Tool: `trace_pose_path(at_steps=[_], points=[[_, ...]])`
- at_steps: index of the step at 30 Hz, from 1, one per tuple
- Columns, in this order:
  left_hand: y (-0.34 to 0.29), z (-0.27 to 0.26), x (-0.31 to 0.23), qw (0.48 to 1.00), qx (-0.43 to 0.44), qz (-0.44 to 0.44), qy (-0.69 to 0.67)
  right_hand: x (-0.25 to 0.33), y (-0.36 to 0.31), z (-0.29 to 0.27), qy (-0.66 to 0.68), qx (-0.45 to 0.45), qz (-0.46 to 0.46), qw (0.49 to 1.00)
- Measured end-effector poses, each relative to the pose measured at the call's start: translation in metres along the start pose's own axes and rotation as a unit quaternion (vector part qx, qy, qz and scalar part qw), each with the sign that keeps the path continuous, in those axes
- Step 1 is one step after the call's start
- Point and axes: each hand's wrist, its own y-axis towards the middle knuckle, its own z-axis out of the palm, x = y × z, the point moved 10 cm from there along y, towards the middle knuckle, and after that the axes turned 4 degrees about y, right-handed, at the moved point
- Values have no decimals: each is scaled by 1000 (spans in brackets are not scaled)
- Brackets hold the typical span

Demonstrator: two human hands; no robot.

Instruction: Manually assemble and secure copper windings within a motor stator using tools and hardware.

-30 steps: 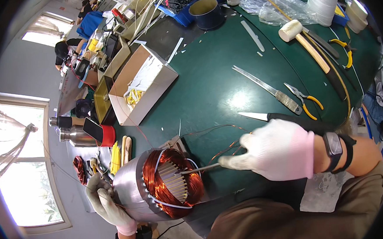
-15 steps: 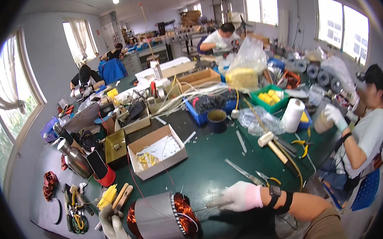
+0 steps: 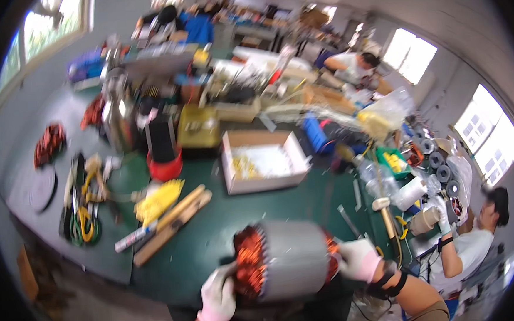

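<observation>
A motor stator [image 3: 295, 255] lies on its side at the near edge of the green table. Its grey core is smooth, and orange copper windings [image 3: 250, 264] bulge from both ends. White-gloved, my left hand [image 3: 218, 295] closes on the left winding. My right hand [image 3: 360, 260], also gloved, grips the right end with its fingertips partly hidden by the windings. Left of the stator lie wooden sticks [image 3: 172, 224], a white marker-like stick [image 3: 133, 237] and a bundle of yellow strips [image 3: 158, 203]. The picture is somewhat blurred.
Beyond the stator stands a white cardboard box [image 3: 264, 183] with small pieces inside. A phone in a red holder [image 3: 164, 166], a steel bottle [image 3: 119, 113] and pliers [image 3: 85, 215] are to the left. At right lie a mallet [image 3: 386, 220] and a co-worker's gloved hand [image 3: 441, 214].
The view has swung left and tilted. My right hand has left a thin rod and moved onto the stator; my left hand has come to its left end. The pale slot row now shows at left.
</observation>
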Motion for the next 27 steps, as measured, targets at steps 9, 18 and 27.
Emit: trace_pose_path(at_steps=[9, 18, 27], points=[[6, -7, -5, 994, 2, 110, -24, -23, -19, 16, 47, -57, -8, 997], [0, -6, 6, 994, 6, 101, -40, -20, -1, 11, 100, 84, 56, 990], [3, -10, -3, 993, 9, 114, -25, -6, -4, 1, 64, 31, 12, 997]])
